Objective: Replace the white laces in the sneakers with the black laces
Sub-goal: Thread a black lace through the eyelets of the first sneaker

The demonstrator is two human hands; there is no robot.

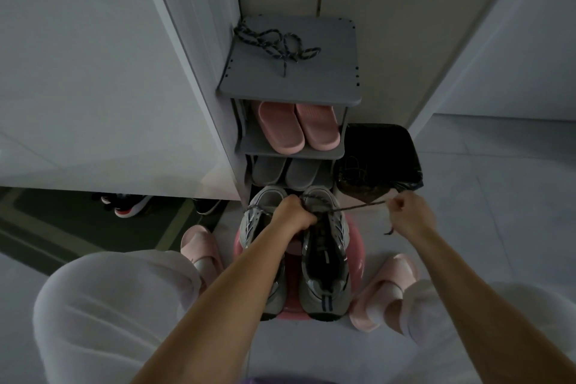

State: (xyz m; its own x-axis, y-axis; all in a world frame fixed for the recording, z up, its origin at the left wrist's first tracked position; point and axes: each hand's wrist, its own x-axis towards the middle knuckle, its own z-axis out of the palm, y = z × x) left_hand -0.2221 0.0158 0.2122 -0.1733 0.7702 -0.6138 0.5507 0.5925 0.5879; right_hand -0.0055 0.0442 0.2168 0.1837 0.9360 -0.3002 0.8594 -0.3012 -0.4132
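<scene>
Relacing looks unfinished: left hand (pixel 293 215) grips the sneaker (pixel 324 259), right hand (pixel 408 215) pinches its black lace (pixel 358 206) taut; a spare lace (pixel 277 45) waits near the rack top (pixel 327 72)'s far-left corner.

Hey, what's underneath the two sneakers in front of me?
A pink stool shows between and around the sneakers. The shoes and the left forearm cover most of its seat; its legs are hidden.
</scene>
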